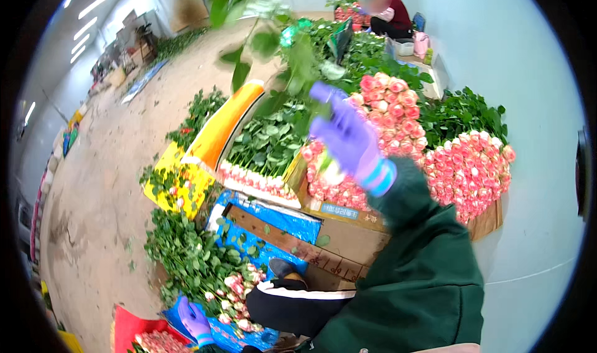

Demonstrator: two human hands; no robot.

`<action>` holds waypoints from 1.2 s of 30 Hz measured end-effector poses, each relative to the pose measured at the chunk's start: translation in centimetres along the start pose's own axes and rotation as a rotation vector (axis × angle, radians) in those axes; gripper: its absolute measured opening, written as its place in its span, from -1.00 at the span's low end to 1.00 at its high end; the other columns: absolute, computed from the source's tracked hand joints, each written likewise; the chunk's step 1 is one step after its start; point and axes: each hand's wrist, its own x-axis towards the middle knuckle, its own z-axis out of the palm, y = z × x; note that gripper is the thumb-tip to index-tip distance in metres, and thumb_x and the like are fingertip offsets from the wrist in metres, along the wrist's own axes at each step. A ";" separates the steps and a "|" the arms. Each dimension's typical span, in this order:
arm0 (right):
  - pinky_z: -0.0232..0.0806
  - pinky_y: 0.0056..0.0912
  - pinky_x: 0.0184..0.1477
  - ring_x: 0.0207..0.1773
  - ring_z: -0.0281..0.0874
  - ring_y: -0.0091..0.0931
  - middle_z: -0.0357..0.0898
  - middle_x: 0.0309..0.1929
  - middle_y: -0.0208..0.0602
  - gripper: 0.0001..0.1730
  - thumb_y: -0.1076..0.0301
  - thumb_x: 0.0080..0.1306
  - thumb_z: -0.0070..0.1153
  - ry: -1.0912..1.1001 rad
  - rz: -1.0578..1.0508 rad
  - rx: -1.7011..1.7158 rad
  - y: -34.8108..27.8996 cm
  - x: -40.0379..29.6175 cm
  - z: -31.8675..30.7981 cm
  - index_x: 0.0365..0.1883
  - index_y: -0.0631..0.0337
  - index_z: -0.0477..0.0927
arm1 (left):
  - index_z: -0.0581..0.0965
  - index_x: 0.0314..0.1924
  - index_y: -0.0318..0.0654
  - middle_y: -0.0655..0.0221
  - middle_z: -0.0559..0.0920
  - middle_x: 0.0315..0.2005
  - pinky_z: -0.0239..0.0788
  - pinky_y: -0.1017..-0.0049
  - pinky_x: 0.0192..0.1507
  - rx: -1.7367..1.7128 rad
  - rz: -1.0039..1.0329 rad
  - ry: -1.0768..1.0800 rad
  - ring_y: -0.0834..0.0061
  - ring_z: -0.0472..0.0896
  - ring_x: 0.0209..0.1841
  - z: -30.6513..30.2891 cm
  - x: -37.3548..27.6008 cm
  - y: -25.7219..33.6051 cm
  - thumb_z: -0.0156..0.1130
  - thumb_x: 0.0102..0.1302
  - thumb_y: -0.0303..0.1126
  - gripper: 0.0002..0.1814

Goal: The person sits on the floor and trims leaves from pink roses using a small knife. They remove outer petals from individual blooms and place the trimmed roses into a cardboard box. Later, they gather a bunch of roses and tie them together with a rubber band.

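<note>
My right hand [350, 141], in a purple glove, is raised and blurred, shut on a rose stem. The leaves [298, 64] of that stem spread above the hand, and its pale bloom [330, 170] hangs upside down below it. At the lower left, my left hand [195, 320], also gloved, is by the blue plastic sheet [224, 332] with nothing seen in its fingers. Beside it lies a heap of loose pink-and-white roses [235, 297] with leafy stems [186, 250]. A brown board with marks and writing [298, 243] lies before me.
Pink roses [387, 110] are stacked ahead, with another bundle [468, 176] by the wall. An orange-and-white sheet [228, 124] borders a row of roses [259, 180]. A yellow sheet [163, 180] and a red wrap with roses [140, 325] lie left. A person [392, 12] sits far back.
</note>
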 end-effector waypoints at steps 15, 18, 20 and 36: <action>0.35 -0.58 -0.30 -0.38 0.50 -0.62 0.57 -0.36 -0.36 -0.50 0.39 0.30 0.05 0.535 0.046 -0.564 0.0 16.5 -28.0 0.23 0.15 0.37 | 0.53 -0.08 -0.46 -0.03 0.58 -0.13 0.29 0.23 0.10 0.136 0.004 -0.047 0.03 0.50 -0.02 -6.2 -0.7 2.0 0.05 0.30 -0.44 -0.73; 0.40 -0.39 -0.24 -0.35 0.55 -0.43 0.61 -0.26 -0.19 -0.60 0.36 0.24 0.05 0.320 0.121 -0.971 6.4 16.3 -30.7 0.06 0.22 0.47 | 0.53 -0.09 -0.47 -0.02 0.59 -0.13 0.28 0.23 0.13 0.268 0.037 0.029 0.04 0.51 -0.01 -7.5 -0.7 -0.5 0.05 0.30 -0.44 -0.73; 0.44 -0.18 -0.16 -0.26 0.63 -0.19 0.63 -0.17 -0.02 -0.74 0.30 0.13 0.12 -0.085 -0.156 -1.811 10.2 15.1 -33.9 -0.22 0.18 0.64 | 0.53 -0.09 -0.47 -0.01 0.58 -0.12 0.28 0.23 0.14 0.286 0.072 0.066 0.05 0.51 0.01 -7.2 -1.0 0.4 0.04 0.31 -0.45 -0.73; 0.37 -0.13 -0.04 -0.01 0.51 -0.07 0.53 -0.02 0.05 -0.51 0.06 0.40 -0.13 -0.276 -0.294 -1.804 14.6 27.5 -31.5 0.22 0.07 0.35 | 0.55 -0.02 -0.28 0.11 0.59 -0.03 0.31 0.29 0.15 0.115 0.029 0.093 0.14 0.51 0.08 -8.9 1.7 0.8 0.13 0.28 -0.42 -0.73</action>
